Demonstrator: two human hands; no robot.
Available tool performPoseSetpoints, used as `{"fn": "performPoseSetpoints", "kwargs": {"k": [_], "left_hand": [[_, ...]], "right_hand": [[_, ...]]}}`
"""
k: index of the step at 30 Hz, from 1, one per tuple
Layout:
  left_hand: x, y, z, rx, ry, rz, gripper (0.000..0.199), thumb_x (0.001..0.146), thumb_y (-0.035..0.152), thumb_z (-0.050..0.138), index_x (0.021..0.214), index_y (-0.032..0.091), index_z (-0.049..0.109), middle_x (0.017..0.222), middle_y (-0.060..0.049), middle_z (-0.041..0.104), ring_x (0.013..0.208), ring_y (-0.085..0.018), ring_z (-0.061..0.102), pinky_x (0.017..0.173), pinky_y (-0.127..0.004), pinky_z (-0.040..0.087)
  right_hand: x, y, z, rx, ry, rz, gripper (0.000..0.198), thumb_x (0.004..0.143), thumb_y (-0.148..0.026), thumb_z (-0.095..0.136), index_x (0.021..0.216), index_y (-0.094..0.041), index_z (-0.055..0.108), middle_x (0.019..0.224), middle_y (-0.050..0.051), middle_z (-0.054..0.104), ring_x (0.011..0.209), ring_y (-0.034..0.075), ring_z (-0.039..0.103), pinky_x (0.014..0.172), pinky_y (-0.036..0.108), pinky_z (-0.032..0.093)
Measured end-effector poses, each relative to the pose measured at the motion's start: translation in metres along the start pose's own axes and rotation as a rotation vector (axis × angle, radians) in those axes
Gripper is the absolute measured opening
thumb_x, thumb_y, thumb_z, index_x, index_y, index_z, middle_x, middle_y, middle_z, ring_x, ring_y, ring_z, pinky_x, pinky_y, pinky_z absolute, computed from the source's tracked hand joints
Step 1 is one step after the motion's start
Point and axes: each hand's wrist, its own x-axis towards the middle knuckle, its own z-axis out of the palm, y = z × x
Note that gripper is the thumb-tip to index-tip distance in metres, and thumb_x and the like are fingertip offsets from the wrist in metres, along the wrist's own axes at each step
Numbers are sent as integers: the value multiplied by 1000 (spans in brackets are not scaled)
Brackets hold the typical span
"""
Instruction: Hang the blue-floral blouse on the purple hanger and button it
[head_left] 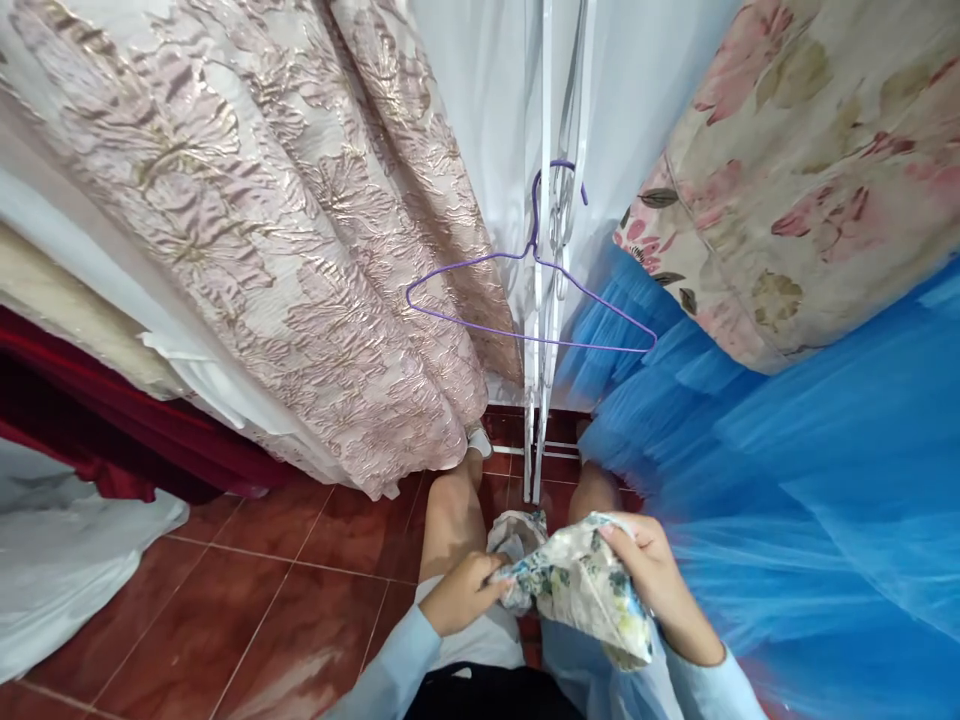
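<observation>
Between my hands, low in the view and above my lap, is a bunched floral cloth [581, 575], white with blue, green and yellow print. My left hand [466, 592] is closed round its left edge. At its upper right my right hand [646, 562] pinches the fabric, thumb on top. Part of the cloth hangs down behind my left hand, so its full shape is hidden and I cannot tell what kind of garment it is. Ahead of my hands, a purple wire hanger [480, 328] hangs bare at the white metal rack [534, 400].
On the left hangs a pink brocade garment [315, 230], with dark red cloth [112, 410] beyond it. To the right are a floral garment [817, 190] and blue tulle [787, 480]. White drapery [480, 60] lies behind the rack. Red tiles [247, 590] cover the floor.
</observation>
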Motion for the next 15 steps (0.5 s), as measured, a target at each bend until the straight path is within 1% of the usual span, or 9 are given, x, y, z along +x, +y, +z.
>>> {"fn": "performPoseSetpoints", "kwargs": {"k": [2,4,7,9,10,12,14,15], "left_hand": [[9,-8,-18,52,76,59,20,91,31,51,91,19,67,87,-5,69,86,-22,61,82,-29,47],[19,-11,-41,93,187,113,15,85,21,50,87,20,65,87,-6,68,86,-22,60,80,-30,46],[31,-6,-88,117,426,173,15,75,11,45,73,18,58,78,-5,62,79,-20,56,75,-29,42],[37,6,-126,94,606,231,16,71,9,42,68,18,54,73,-3,57,75,-19,53,71,-28,39],[40,14,-145,73,690,261,16,70,8,41,67,18,53,72,-3,55,73,-18,52,70,-27,38],[48,32,-180,10,833,315,15,68,9,41,68,18,54,73,-2,56,74,-17,52,70,-26,39],[59,51,-206,-91,924,350,18,67,11,43,72,17,59,78,-2,61,78,-17,55,73,-26,41],[65,60,-215,-162,943,359,19,67,12,44,74,16,62,80,-3,63,79,-17,56,75,-25,42]], "right_hand": [[7,-13,-17,-89,106,-91,51,90,-53,64,57,-16,51,54,-1,41,51,9,31,47,23,27],[16,-29,-36,-202,236,-182,49,90,-50,66,56,-17,51,54,-2,40,51,10,33,47,23,28],[39,-54,-64,-377,485,-335,43,87,-45,69,58,-19,52,55,-2,41,53,12,36,47,24,30],[62,-69,-78,-456,613,-434,39,86,-43,70,60,-19,53,56,-2,41,54,12,35,48,25,29],[76,-76,-83,-480,637,-476,38,85,-42,70,60,-19,53,57,-2,40,55,12,35,49,25,29],[106,-87,-91,-513,632,-540,37,86,-41,70,60,-19,54,58,-2,41,56,12,35,50,26,29],[136,-95,-99,-540,617,-594,36,86,-39,69,60,-19,54,59,-2,41,57,12,36,52,27,29],[151,-98,-104,-545,617,-615,37,86,-39,69,59,-19,53,58,-2,40,57,11,35,53,28,28]]}}
